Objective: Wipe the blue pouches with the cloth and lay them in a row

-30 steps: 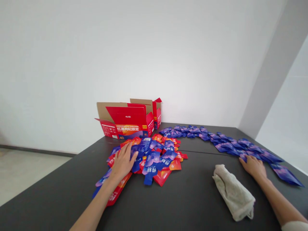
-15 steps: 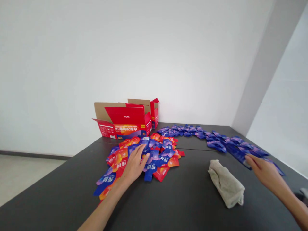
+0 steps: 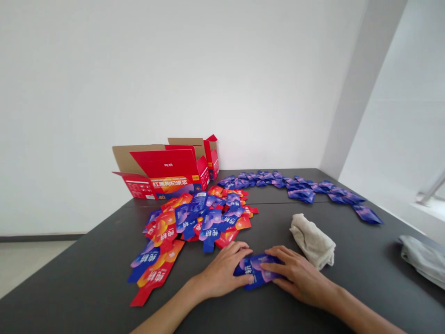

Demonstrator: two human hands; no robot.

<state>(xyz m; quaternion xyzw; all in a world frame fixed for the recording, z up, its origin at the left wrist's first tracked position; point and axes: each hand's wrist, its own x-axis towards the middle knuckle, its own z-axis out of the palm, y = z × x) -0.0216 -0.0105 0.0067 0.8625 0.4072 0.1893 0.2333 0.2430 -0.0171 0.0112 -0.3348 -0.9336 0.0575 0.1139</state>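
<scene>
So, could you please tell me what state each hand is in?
Left hand: holding one end of a blue pouch.
Right hand: holding its other end.

Many sachets (image 3: 211, 221) — two boxes (image 3: 175, 184) — two cloths (image 3: 312, 240)

a black table (image 3: 104, 273) carries blue pouches (image 3: 367, 214), red pouches (image 3: 155, 277), open boxes (image 3: 179, 169) and cloths (image 3: 312, 242).

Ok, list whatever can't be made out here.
All in the head view:
- Blue pouch: ends covered by the left hand and right hand.
- Pouch pile: lower pouches hidden under upper ones.
- Front box: inside hidden by its raised flap; side print too small.
- Back box: partly hidden by the front box.
- Grey cloth: cut off by the right edge.
</scene>
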